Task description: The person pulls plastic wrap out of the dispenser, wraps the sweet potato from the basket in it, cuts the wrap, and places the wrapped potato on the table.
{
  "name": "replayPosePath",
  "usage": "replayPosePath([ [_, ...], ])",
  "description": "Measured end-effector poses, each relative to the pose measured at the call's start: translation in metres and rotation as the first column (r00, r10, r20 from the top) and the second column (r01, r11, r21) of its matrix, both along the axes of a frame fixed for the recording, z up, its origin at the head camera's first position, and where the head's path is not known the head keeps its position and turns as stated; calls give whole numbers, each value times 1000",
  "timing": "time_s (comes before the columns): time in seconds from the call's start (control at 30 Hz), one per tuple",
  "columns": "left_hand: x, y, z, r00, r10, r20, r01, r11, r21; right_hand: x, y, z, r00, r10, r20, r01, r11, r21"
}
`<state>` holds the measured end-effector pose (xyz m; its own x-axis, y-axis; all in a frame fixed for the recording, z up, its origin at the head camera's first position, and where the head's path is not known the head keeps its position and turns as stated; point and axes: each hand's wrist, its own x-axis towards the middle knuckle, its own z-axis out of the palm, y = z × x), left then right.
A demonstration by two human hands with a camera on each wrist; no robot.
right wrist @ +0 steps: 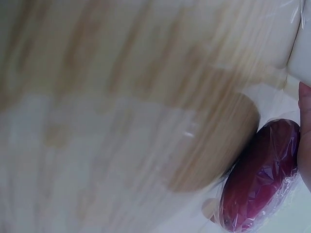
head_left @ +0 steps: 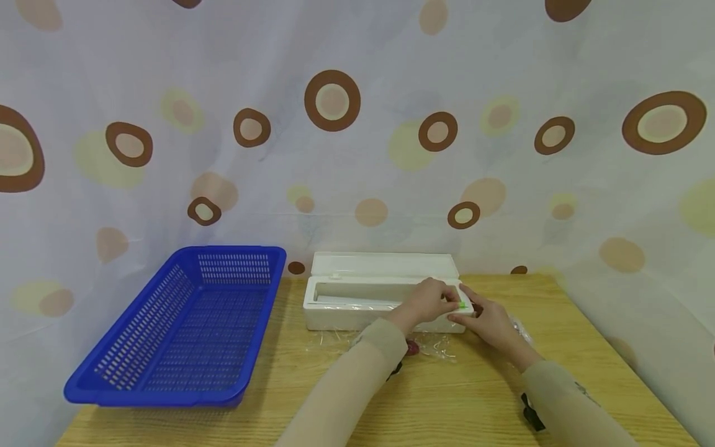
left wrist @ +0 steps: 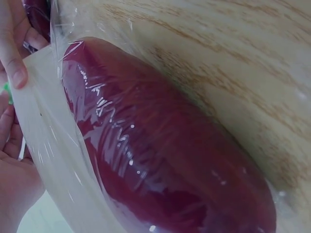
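A white cling film dispenser box stands on the table with its lid raised. At the box's right end my left hand pinches a small green slider. My right hand grips that same end, thumb in front and fingers behind. Below my left wrist, a glossy dark red, elongated item lies under clear film along the box front; its kind is unclear. A second dark red item, wrapped in film, lies beside my right hand, mostly hidden in the head view.
A blue plastic basket with slotted walls stands on the left of the wooden table. Loose clear film spreads in front of the box. Behind the table hangs a curtain patterned with circles.
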<state>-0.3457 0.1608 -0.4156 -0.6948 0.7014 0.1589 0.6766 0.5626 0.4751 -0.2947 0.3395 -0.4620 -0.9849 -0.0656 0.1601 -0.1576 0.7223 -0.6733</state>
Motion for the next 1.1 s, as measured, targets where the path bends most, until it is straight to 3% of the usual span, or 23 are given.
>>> replayPosePath([
  [0.6,4,-3,-2,999,47,-24,-47,999,2,1,-1,3,1000,-3,-23,3,1000,8],
  [1.1,-2,-34,-9,999,45,-28,-44,997,58,1,-4,2,999,-41,2,40,998,52],
])
